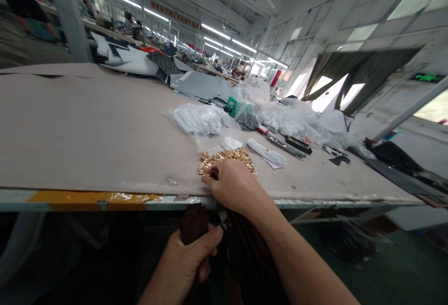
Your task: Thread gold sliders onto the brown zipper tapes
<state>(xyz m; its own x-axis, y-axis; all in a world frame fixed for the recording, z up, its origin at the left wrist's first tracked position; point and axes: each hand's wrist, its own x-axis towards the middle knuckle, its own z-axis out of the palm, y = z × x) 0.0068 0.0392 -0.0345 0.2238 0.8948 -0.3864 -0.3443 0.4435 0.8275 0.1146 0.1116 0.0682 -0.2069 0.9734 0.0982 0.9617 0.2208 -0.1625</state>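
Note:
My left hand [191, 258] is closed around a bundle of dark brown fabric strips [194, 221], held below the table's front edge with the strip ends pointing up. My right hand [229, 181] reaches over the edge onto the table, its fingers curled around a small dark brown end [214, 172], apparently of a strip. That hand covers the near side of a pile of small shiny gold metal pieces [227, 154], so whether it also pinches one of them is hidden. More dark brown material [245, 244] hangs under my right forearm.
Behind the gold pile lie a plastic bag of white items [201, 119] and a rolled white piece [266, 152]. Farther right are a grey pen-like tool [285, 146], crumpled clear plastic [301, 120] and a green box [241, 107]. Grey sheets [203, 85] are stacked behind.

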